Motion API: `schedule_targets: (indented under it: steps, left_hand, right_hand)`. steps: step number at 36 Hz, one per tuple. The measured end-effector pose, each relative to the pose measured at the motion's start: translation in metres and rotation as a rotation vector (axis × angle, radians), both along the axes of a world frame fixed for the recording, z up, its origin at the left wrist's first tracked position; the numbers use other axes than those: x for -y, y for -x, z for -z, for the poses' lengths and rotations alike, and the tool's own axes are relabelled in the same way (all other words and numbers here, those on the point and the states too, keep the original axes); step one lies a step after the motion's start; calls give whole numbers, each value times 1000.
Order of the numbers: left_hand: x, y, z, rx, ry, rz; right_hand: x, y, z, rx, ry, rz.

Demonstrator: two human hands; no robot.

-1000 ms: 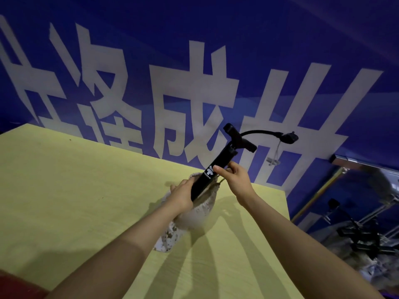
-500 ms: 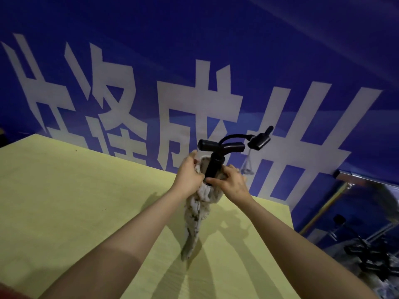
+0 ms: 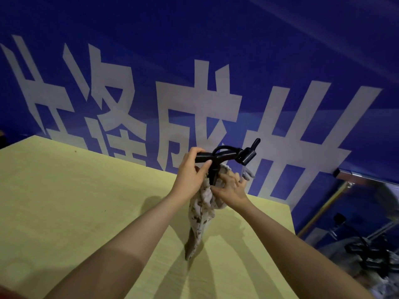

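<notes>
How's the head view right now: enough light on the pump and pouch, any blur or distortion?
Head view: dim, blue-tinted light, yet the black pump and patterned pouch read clearly; arm shadows streak the yellow table; the right hand is slightly motion-blurred at the fingers; the wall lettering leans from wide-angle distortion; the lower right corner is smeared.

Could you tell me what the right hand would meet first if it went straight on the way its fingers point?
Probably the rim of the patterned bag, which the right hand holds; beyond it only the blue banner, though depth is unclear.
</notes>
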State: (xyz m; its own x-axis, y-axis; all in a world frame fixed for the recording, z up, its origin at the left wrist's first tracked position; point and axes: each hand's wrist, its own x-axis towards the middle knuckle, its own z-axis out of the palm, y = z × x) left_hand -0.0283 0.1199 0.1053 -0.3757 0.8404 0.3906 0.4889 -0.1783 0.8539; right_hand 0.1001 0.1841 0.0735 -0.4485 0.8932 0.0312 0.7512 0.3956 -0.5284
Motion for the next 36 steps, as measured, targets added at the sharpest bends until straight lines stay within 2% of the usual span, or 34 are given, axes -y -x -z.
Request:
schedule_targets:
  steps: [3, 6, 14, 20, 28, 36]
  left_hand:
    - [-3, -2, -3, -27, -21, -46]
    - [-4, -5, -6, -21, -27, -94]
    - [-3, -10, -10, -102, -7, -175]
    - [2, -9, -16, -153, 23, -227]
    - [4, -8, -24, -485, 44, -303]
    - [1, -9, -27, -628, 70, -341]
  right_hand:
    - [-4, -6, 3, -125, 79, -21]
    - [-3, -16, 0, -359, -3, 49]
    - [-16, -29, -39, -559, -160, 262]
    - [-17, -34, -72, -910, -20, 311]
    - [-6, -32, -85, -940, -163, 226]
    - [15, -24, -100, -960, -300, 137]
